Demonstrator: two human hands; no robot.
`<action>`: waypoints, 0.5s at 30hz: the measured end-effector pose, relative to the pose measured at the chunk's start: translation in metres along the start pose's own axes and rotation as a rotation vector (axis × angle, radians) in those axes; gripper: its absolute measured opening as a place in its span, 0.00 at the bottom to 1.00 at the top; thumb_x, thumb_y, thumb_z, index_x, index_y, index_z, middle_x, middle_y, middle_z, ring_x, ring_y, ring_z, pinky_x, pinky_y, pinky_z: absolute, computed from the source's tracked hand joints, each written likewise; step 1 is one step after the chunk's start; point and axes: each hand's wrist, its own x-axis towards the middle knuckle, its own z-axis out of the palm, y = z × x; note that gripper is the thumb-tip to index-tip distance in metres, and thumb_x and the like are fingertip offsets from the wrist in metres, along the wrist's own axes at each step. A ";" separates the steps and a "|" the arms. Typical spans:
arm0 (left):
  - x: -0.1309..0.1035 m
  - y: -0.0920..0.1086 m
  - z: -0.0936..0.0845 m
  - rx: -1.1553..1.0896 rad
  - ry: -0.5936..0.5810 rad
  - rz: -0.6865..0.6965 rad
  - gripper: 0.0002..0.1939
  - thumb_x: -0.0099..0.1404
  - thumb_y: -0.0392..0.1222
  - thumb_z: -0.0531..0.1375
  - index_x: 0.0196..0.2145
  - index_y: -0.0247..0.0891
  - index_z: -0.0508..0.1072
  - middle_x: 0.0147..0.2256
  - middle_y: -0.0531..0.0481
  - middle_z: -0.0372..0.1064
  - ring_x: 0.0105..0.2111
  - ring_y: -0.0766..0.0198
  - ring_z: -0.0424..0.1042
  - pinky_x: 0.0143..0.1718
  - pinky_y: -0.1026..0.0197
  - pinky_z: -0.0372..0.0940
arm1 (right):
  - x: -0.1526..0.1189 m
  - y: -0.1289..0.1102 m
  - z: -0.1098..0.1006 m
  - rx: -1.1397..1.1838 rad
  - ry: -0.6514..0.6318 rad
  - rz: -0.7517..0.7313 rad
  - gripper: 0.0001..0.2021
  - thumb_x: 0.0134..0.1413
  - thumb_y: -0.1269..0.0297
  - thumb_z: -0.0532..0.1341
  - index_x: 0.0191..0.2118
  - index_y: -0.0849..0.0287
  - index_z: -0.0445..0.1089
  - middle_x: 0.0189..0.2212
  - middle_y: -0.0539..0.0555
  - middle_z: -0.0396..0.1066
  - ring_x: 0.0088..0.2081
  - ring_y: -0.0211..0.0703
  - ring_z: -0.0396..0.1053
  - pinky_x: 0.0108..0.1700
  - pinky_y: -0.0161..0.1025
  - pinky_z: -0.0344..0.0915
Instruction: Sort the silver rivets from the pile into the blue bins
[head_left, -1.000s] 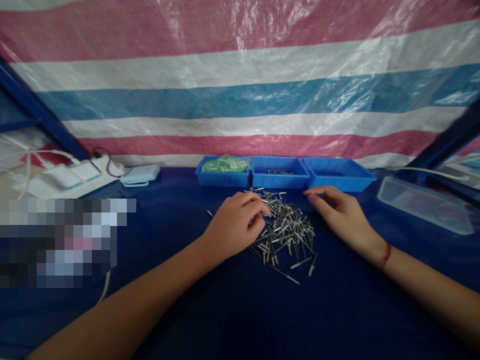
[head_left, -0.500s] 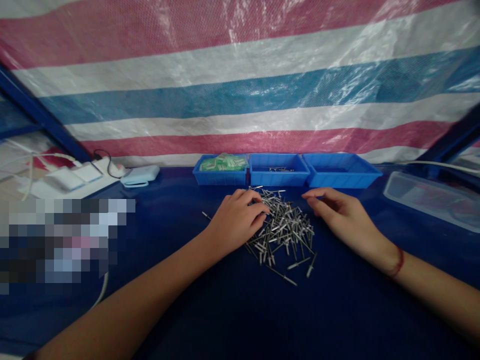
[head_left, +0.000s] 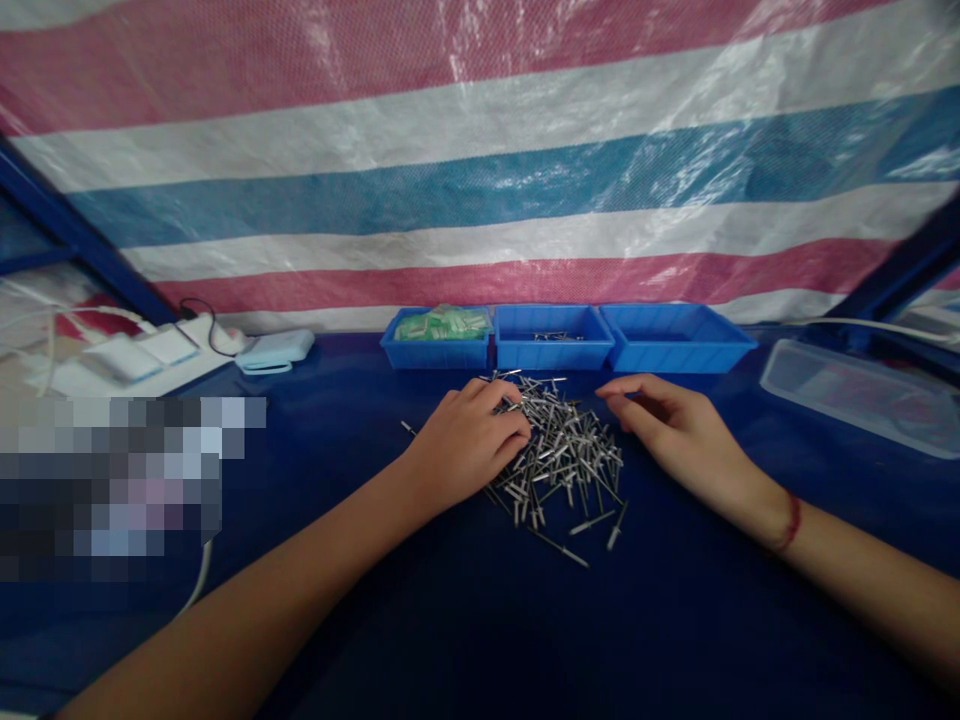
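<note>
"Where is the rivet pile [head_left: 570,450] found?"

"Between the hands, toward the back edge of the blue table [head_left: 487,620]; its left side is overlapped by the left hand [head_left: 465,445], the nearer, while the right hand [head_left: 679,425] is held just apart."

"Is anything gripped?"

"That cannot be told (both sets of fingers are curled, tips half hidden). The rivets are pointed every way."

"Behind?"

"Three bins [head_left: 551,356], backed by striped sheeting [head_left: 480,130]."

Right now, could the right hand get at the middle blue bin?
Probably yes. The right hand is just beside the pile of rivets, near the front of the middle blue bin, which is open on top; nothing tall seems to stand between.
</note>
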 end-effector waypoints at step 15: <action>0.002 0.013 -0.008 0.030 0.164 0.017 0.05 0.68 0.35 0.52 0.38 0.36 0.68 0.36 0.51 0.72 0.37 0.63 0.71 0.39 0.59 0.60 | -0.012 -0.010 0.003 -0.051 -0.035 -0.248 0.07 0.56 0.62 0.57 0.37 0.56 0.71 0.35 0.53 0.71 0.36 0.43 0.69 0.37 0.40 0.65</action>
